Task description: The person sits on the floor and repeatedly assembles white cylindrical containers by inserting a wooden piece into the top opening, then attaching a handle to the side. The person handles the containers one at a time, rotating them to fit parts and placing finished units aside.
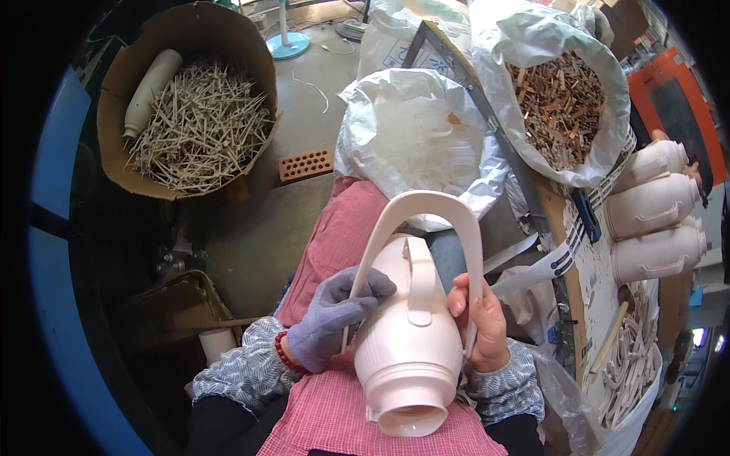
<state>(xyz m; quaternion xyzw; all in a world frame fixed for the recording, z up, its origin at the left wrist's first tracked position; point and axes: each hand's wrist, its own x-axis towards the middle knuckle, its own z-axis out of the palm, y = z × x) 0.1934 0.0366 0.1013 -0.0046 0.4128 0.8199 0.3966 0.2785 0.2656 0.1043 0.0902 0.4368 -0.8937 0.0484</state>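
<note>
Across my lap lies a pale pink plastic thermos flask shell [407, 342], its open round mouth toward me and its fixed side grip facing up. A wide arched carrying handle [430, 204] of the same colour spans it, with one end at each side of the shell. My left hand [334, 311], in a grey-purple glove, is closed around the left leg of that handle, its fingers against the shell. With bare fingers my right hand [484, 321] grips the right leg, close to the shell. Whether the handle's ends are fastened cannot be made out.
Ahead stands a white sack [426, 137] of translucent plastic pieces. Beyond it, right, is a sack [494, 45] of brown pieces. A cardboard drum [110, 163] of thin sticks is at left, near a perforated brick [306, 165]. More flask shells [650, 205] lie on the right bench.
</note>
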